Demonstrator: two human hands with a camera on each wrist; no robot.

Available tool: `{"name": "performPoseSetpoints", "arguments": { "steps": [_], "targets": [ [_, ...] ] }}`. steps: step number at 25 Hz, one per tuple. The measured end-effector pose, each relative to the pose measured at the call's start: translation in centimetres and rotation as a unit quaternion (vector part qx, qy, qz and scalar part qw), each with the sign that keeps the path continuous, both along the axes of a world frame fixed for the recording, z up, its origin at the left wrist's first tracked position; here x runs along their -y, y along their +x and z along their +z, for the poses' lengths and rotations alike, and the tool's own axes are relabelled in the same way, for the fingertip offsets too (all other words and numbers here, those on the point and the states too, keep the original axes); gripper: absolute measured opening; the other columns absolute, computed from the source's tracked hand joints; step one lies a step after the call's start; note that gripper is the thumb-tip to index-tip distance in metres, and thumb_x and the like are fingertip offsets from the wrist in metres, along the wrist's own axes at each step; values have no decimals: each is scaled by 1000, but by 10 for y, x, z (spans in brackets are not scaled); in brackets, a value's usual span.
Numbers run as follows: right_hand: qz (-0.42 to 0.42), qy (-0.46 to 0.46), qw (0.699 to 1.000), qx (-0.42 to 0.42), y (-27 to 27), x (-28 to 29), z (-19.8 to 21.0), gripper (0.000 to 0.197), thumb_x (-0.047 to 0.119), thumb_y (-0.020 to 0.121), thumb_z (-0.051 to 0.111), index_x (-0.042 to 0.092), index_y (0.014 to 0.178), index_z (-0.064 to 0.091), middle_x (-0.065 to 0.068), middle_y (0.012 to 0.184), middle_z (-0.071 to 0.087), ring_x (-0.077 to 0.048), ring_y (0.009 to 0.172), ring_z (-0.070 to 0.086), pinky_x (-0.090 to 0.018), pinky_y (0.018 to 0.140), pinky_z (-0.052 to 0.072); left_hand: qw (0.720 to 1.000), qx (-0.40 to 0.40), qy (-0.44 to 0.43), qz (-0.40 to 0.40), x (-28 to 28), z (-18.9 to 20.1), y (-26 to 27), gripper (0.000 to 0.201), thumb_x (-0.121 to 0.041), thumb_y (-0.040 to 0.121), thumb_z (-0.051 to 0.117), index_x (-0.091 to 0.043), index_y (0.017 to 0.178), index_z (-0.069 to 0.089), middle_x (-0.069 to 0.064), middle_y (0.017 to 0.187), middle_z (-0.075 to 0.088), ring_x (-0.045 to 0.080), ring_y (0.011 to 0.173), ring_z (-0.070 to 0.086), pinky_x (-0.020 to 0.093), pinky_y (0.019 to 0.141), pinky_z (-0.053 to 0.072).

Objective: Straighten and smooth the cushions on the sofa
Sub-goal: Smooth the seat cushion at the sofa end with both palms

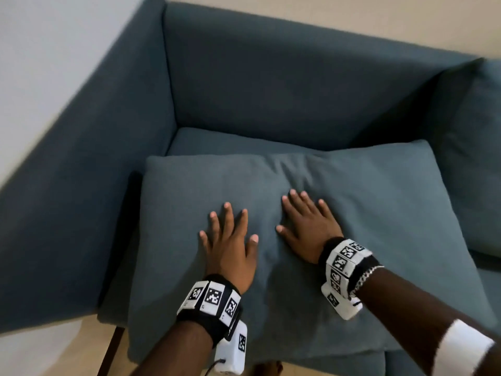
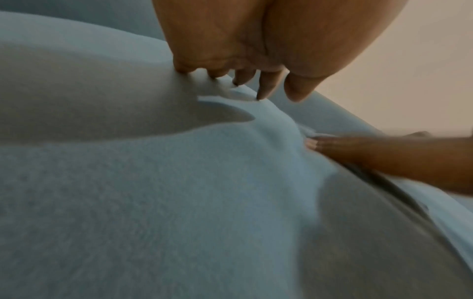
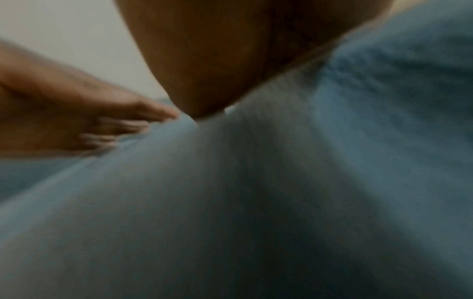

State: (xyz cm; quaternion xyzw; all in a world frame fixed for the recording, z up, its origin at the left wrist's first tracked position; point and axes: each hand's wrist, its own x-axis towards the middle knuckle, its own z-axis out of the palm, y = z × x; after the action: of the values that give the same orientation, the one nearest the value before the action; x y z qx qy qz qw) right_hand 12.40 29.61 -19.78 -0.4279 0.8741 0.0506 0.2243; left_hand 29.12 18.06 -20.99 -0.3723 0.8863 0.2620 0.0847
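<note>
A large blue-grey cushion lies flat on the seat of a matching sofa, in the corner by the left armrest. Both my hands press palm-down on its top, side by side near the middle. My left hand has its fingers spread and straight. My right hand lies flat just to the right, its fingers also straight. The fabric dents and creases around the fingers in the left wrist view. The right wrist view is blurred; it shows my left hand resting on the cushion.
A second cushion leans against the sofa back at the right. The left armrest runs close beside the flat cushion. Pale floor and a dark sofa leg show below the seat's front edge.
</note>
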Motion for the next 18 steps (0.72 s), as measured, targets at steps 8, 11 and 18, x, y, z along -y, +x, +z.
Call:
{"name": "performPoseSetpoints", "arguments": {
  "steps": [8, 11, 18],
  "targets": [
    [7, -184, 982, -37, -37, 0, 12, 75, 59, 104, 1, 16, 165, 6, -7, 174, 1, -29, 159, -12, -61, 126, 2, 999, 7, -23, -21, -4, -21, -30, 79, -60, 99, 42, -41, 160, -4, -5, 167, -26, 32, 155, -18, 56, 123, -5],
    [-20, 37, 999, 15, -34, -16, -27, 75, 63, 100, 5, 27, 166, 2, 1, 175, -5, -16, 157, -19, -51, 126, -12, 996, -3, -77, -48, -16, -36, -11, 76, -64, 93, 31, -36, 162, 13, -4, 171, -1, 29, 158, 7, 53, 123, 7],
    [-169, -465, 867, -59, -52, 38, 71, 74, 35, 97, 60, 19, 162, 29, -3, 173, 10, -26, 161, 9, -54, 128, 14, 993, 9, -119, 11, -7, -26, -21, 52, -59, 93, 45, -34, 137, 51, 2, 139, 53, 33, 119, 49, 52, 93, 42]
  ]
}}
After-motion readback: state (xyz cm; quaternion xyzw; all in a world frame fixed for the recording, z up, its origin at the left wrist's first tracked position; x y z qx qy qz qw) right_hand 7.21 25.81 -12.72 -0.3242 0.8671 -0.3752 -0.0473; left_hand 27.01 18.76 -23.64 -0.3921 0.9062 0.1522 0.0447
